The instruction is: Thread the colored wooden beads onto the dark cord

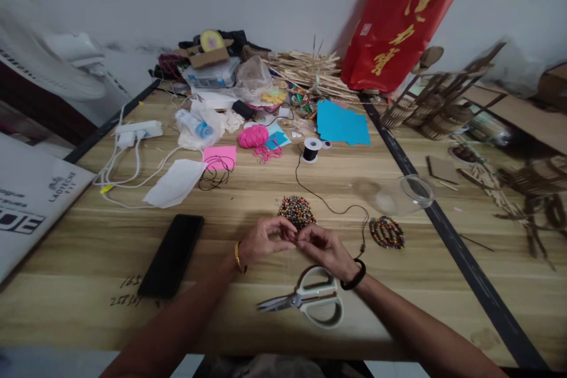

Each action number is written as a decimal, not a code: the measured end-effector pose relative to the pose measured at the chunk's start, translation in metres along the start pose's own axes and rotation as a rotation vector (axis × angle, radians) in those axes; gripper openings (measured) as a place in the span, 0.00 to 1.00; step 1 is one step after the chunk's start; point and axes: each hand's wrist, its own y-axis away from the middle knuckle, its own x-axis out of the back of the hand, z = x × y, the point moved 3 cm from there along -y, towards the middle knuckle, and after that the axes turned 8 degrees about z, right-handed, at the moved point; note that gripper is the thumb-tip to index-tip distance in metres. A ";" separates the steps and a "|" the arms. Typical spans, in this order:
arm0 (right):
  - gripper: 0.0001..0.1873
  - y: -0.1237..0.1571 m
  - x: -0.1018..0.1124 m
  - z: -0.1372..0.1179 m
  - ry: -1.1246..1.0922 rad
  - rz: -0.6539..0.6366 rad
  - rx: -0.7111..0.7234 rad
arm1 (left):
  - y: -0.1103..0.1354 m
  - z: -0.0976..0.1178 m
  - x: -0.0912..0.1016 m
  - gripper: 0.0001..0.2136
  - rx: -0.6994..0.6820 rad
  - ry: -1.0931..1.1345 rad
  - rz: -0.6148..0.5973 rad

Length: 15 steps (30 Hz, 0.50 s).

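Observation:
My left hand (pixel 264 239) and my right hand (pixel 325 248) meet fingertip to fingertip just in front of a pile of small multicoloured beads (pixel 296 211). Both hands are closed in a pinch; what lies between the fingertips is too small to make out. A thin black cord (pixel 328 204) runs from a spool (pixel 311 150), curves right and passes down beside my right wrist, with a few beads on it. Scissors (pixel 301 298) with pale handles lie below my hands, blades pointing left. Coiled beaded strands (pixel 387 233) rest to the right.
A black phone (pixel 172 256) lies left of my left forearm. A clear jar (pixel 407 194) is on its side at right. Behind are white paper (pixel 175 183), pink yarn (pixel 253 136), blue sheets (pixel 342 124) and a power strip (pixel 138 130) with cables.

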 end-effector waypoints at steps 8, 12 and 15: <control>0.11 0.005 -0.001 0.003 0.197 -0.015 0.054 | -0.001 0.002 -0.001 0.10 -0.053 -0.180 0.001; 0.06 0.005 0.000 0.004 0.317 -0.067 0.104 | -0.001 0.003 0.000 0.11 -0.067 -0.179 -0.014; 0.02 0.003 0.003 0.002 0.474 -0.159 0.213 | -0.002 0.002 0.004 0.13 -0.028 -0.130 0.003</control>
